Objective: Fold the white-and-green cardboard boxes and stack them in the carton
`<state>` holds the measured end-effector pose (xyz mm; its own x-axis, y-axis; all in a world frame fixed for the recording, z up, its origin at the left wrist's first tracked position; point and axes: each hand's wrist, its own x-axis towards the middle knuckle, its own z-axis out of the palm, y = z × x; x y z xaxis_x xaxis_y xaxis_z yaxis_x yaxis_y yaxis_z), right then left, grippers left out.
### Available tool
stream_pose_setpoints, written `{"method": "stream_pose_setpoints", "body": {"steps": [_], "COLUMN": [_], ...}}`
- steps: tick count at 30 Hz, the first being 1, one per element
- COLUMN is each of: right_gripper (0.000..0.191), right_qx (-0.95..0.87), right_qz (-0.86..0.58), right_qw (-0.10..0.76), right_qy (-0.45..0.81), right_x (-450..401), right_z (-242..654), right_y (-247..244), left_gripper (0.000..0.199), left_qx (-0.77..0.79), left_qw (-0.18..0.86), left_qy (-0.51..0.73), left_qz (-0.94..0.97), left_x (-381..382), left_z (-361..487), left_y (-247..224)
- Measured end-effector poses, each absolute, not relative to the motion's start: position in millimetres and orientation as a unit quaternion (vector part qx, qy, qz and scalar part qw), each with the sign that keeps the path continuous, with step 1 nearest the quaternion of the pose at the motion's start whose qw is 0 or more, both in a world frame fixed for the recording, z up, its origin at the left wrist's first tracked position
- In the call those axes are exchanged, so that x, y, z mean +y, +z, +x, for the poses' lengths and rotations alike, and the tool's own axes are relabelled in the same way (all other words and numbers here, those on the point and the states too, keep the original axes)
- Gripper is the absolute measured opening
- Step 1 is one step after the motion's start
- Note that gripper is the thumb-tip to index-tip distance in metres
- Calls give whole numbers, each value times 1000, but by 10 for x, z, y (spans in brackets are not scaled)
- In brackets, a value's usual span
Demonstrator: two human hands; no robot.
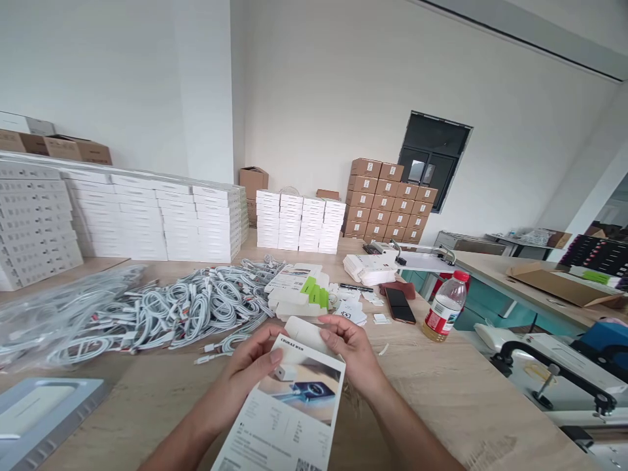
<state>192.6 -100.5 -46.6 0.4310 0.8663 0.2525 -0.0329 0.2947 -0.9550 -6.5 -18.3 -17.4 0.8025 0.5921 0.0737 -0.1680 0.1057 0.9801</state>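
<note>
A white printed box (pixel 294 418) with a picture of a phone and charger on its face is held upright and slightly tilted, low in the middle of the head view. My left hand (pixel 248 366) grips its upper left edge, thumb on the front. At the top right corner, my right hand (pixel 350 347) pinches the raised white top flap between thumb and fingers. Just beyond my hands lie flat white and green boxes (pixel 299 291) and small white cards (pixel 348 311). The box's inside is hidden.
Coiled white cables (pixel 206 301) and clear plastic bags (pixel 73 314) cover the left side. A grey tray (pixel 73 412) sits at front left. To the right are a phone (pixel 400 305), a bottle (pixel 445 307) and a sealing machine (pixel 559 366). White box stacks (pixel 299 222) stand behind.
</note>
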Motion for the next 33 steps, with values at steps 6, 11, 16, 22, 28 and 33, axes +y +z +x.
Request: {"method": "stream_pose_setpoints", "body": {"steps": [6, 11, 16, 22, 28, 33], "right_gripper": [14, 9, 35, 47, 41, 38], "right_qx": [-488, -521, -402, -287, -337, -416], "right_qz": [-545, -524, -480, -427, -485, -494], "right_qw": [652, 650, 679, 681, 632, 627], "right_qy": [201, 178, 384, 520, 501, 435], "right_x": [-1048, -1062, -1024, -1000, -1013, -1046], "right_z": [1908, 1924, 1973, 1943, 1961, 1954], "right_y": [-457, -457, -491, -522, -526, -455], "left_gripper": [26, 26, 30, 29, 39, 49], "left_qx": [138, 146, 135, 133, 153, 176], "left_qw": [737, 746, 718, 692, 695, 701], "left_qy": [274, 261, 251, 249, 246, 233], "left_qz": [603, 596, 634, 665, 658, 651], "left_x": [-187, -163, -153, -128, -145, -179], "left_z": [-41, -32, -51, -57, -58, -43], "left_y": [-182, -217, -259, -335, -347, -311]}}
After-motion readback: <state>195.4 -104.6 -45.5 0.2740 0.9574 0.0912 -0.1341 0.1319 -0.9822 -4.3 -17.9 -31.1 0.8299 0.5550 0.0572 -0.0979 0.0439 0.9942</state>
